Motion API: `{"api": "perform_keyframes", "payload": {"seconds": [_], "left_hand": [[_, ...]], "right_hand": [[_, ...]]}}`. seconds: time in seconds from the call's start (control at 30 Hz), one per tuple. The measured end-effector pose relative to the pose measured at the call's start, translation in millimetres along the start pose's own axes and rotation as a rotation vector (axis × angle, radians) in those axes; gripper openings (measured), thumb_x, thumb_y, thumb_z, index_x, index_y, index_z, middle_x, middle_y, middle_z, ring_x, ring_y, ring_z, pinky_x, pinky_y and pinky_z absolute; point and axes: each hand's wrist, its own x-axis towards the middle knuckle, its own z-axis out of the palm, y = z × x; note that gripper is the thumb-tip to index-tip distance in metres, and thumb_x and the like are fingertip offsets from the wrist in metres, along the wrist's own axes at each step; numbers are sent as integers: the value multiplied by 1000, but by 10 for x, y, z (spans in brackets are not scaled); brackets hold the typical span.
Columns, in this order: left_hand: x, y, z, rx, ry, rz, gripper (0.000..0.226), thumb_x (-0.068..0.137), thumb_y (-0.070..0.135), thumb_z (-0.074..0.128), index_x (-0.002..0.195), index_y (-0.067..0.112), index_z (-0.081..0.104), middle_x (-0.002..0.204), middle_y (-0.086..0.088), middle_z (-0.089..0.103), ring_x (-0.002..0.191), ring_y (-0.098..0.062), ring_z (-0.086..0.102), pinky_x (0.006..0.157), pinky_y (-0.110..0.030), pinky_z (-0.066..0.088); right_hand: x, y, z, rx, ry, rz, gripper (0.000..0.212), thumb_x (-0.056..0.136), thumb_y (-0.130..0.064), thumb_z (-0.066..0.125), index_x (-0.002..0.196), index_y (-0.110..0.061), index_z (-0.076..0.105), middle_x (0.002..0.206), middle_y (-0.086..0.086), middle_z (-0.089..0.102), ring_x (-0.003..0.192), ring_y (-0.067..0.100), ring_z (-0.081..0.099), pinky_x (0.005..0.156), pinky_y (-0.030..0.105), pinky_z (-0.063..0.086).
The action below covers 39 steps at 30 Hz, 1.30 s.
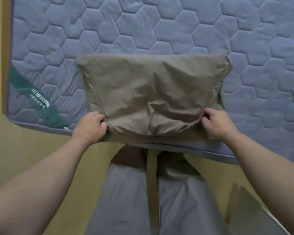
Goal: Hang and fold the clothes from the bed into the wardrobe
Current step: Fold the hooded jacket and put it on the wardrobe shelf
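Pinching, with left hand (90,127) and right hand (217,123) equally near, both corners of the brown garment (153,89) lying beyond the grips, longest from one grip to the other.

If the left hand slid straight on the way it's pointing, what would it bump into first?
Likely the khaki garment it grips: the left hand points into that cloth, spread on the blue mattress.

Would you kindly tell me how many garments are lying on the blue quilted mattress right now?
1: the folded khaki fabric garment at the near edge of the blue quilted mattress, its near corners pinched by the left hand and right hand. More may lie outside the view.
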Motion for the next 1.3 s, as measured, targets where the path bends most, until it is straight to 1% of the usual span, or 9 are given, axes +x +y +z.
{"api": "perform_keyframes", "payload": {"seconds": [0.27,0.5,0.67,0.8,0.87,0.97,1.1,1.2,1.3], "left_hand": [[-67,-205,215,256,-40,176,18,75,12,73,87,6,60,93,-15,57,95,-37,56,65,-45,50],[-122,-88,252,369,-173,138,23,88,29,59,102,13,69,107,-8,60,111,-28,53,83,-38,49],[-4,-17,220,352,-214,62,35,91,36,51,111,15,70,115,-9,62,117,-28,54,91,-38,49],[51,133,131,602,-438,97,42,88,43,52,123,21,61,123,-6,57,121,-26,53,95,-41,47],[148,289,5,654,-514,50,40,86,39,54,121,22,63,122,-5,61,117,-27,59,93,-41,48],[471,464,-297,547,-228,1,31,89,28,56,111,11,68,112,-11,69,103,-32,69,79,-37,52],[980,643,-536,245,390,252,30,92,26,50,111,5,59,113,-22,61,101,-42,60,78,-50,52],[1233,903,-303,168,488,395,52,96,32,45,141,4,52,148,-19,51,133,-37,51,106,-48,44],[1365,1149,219,122,428,320,61,102,36,36,158,12,30,165,-9,27,153,-28,26,123,-49,20]], "right_hand": [[-185,200,-17,-24,116,-55,11,90,-11,51,85,-13,60,94,17,68,90,37,58,75,40,47],[-214,191,77,38,-10,47,19,96,-12,48,92,-5,66,101,18,70,94,37,58,74,32,38],[-182,167,76,16,24,70,21,96,-13,46,87,-6,64,98,18,68,85,32,52,72,34,40],[-167,67,77,-172,-101,54,23,95,-25,43,82,-17,60,99,15,68,85,34,56,69,37,44],[-129,-81,13,-306,-11,-18,23,94,-29,43,90,-17,63,103,14,67,92,36,61,72,39,47],[108,-357,-176,-277,236,-130,24,93,-27,50,100,-7,61,108,20,59,103,40,57,80,45,48],[578,-830,-353,-232,450,-264,38,91,-29,49,120,-5,57,132,23,53,119,44,51,91,54,49],[827,-1317,-181,-191,479,-373,52,99,-33,42,146,-9,48,157,16,41,143,35,40,112,49,36],[1040,-1616,257,-177,445,-399,55,105,-33,35,157,-17,35,166,6,27,153,26,25,120,46,23]]}}
